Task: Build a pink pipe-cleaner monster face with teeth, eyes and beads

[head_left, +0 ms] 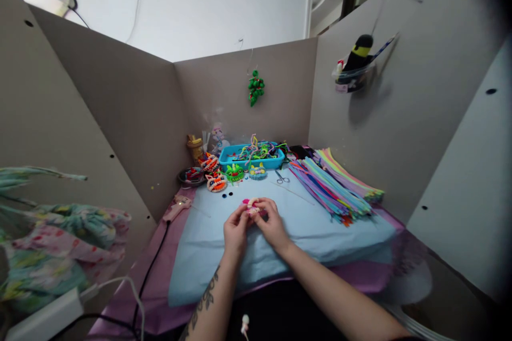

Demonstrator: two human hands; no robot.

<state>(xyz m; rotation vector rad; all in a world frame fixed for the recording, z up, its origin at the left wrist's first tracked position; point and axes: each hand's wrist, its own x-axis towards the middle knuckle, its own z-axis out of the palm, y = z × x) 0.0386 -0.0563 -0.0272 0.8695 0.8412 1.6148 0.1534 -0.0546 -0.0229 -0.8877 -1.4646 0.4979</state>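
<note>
Above the middle of the blue-covered table, both hands meet around a small pink and cream pipe-cleaner craft piece (253, 204). My left hand (236, 224) pinches its left side between thumb and fingers. On the right side, my right hand (272, 219) is closed on the same piece, fingers curled over its top. The fingers hide much of its shape. Just beyond the hands lie two dark round discs (227, 195). Finished-looking fuzzy figures sit farther back: an orange and white one (216, 183), a green one (234, 172) and a blue and yellow one (258, 171).
A blue tray (224, 160) of pipe-cleaner scraps stands at the back. Scissors (282, 177) lie before it. Bundles of coloured pipe cleaners (328, 186) fill the right side. A pink glue gun (177, 209) with a black cord rests at left. Grey partitions (248, 122) enclose the table.
</note>
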